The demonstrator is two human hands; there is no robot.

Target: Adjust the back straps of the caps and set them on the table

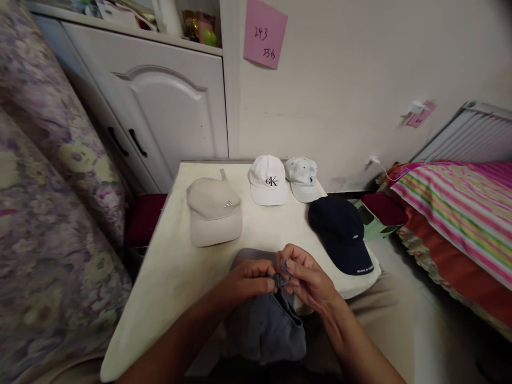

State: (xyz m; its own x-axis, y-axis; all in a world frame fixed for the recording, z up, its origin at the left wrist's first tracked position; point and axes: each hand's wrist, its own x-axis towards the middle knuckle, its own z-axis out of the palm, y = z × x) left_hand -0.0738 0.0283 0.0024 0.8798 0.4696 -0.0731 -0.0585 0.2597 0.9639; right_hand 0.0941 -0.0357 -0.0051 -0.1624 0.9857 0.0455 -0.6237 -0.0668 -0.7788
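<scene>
The grey-blue baseball cap's crown point(266, 328) lies at 7 o'clock from your hands, its long axis roughly 12-to-6, nearer your left hand point(250, 280). That and your right hand point(310, 277) pinch its strap point(281, 280). Five caps: this, beige point(214, 205) at 10, white CK point(267, 181) at 12, pale point(303, 178) at 1, navy point(339, 229) at 2.

Strap point(280, 280) partly behind fingers point(262, 286)

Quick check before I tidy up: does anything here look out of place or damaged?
Nothing looks spilled or broken. The navy cap seems to overhang the right edge of the table, and the wall has dark scuffs low down.
</scene>
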